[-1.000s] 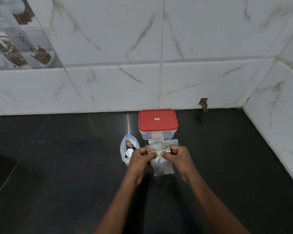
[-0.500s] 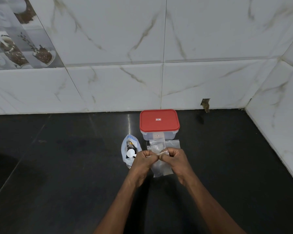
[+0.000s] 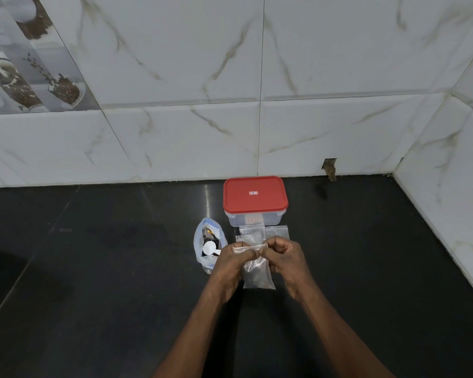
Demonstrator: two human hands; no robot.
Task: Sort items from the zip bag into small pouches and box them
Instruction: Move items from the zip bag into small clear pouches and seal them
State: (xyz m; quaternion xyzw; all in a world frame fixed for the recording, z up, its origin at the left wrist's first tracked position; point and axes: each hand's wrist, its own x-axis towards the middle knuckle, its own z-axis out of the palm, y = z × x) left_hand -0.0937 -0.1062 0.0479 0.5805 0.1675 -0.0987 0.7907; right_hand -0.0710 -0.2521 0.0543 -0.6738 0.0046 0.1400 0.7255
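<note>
Pinching the top strip of a pouch (image 3: 258, 272) from either side, the left hand (image 3: 230, 261) and right hand (image 3: 286, 259) meet just in front of the box (image 3: 255, 199), fingers curled tight on the plastic. The pouch extends below the knuckles, long axis toward the person, mouth crosswise between the two grips. The zip bag (image 3: 208, 248) lies front-left of the box, beside the left hand, so that hand seems better placed to reach in next.

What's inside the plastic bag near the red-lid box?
Inside the zip bag a white scoop lies over some dark things, with a small yellow bit near the top. What the dark things are is unclear, and the left hand covers the bag's right edge.
</note>
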